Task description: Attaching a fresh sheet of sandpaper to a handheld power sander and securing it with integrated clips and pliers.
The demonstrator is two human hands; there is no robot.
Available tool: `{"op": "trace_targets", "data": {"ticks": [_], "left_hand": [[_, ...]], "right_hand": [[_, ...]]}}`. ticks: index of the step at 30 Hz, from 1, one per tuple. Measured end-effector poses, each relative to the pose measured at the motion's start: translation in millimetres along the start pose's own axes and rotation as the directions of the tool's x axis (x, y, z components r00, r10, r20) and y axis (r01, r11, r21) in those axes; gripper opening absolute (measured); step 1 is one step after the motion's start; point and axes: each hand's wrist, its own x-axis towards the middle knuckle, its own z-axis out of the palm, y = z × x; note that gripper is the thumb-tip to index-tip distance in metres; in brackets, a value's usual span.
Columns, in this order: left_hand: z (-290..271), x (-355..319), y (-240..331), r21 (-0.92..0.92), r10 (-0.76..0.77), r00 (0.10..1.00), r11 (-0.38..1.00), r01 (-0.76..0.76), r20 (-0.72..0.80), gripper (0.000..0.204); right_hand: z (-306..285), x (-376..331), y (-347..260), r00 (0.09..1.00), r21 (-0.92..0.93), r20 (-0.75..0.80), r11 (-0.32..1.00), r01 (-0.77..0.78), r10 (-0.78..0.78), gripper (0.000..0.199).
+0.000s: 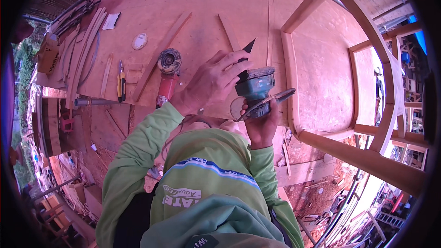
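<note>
My right hand (262, 126) is wrapped round the lower body of a teal palm sander (255, 87), held up over the table's near edge with its flat pad facing away from me. A dark cord runs across that hand. My left hand (213, 80) reaches to the sander's left side, its fingers closed on a black pointed sheet (248, 48) that looks like sandpaper. The sheet stands up beside the pad; its lower part and my left thumb are partly hidden. Left of my left hand lies a red angle grinder (168, 85) with a round dusty head.
A wooden chair frame (290, 73) stands on the right of the plywood table (216, 0). Yellow-and-black pliers (121, 82), a round pale disc (139, 41) and wooden strips (170, 48) lie to the left, near a cardboard box (48, 53).
</note>
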Motion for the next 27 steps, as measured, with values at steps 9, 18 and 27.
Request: {"op": "trace_targets", "data": {"ticks": [9,18,27], "left_hand": [[-9,2,-20,0.216,0.018,0.980,0.974,-0.062,0.198,0.048],[28,-26,-17,-0.128,-0.544,0.838,0.829,0.545,0.045,0.043],[59,-101,-38,-0.760,-0.855,0.483,0.183,0.623,0.190,0.066]], "right_hand": [[14,4,15,0.975,-0.281,-0.036,0.939,0.200,-0.219,0.037],[6,15,30,0.861,-0.533,-0.095,0.756,0.380,-0.499,0.034],[-14,21,14,0.932,0.313,0.086,0.879,-0.361,0.352,0.080]]}}
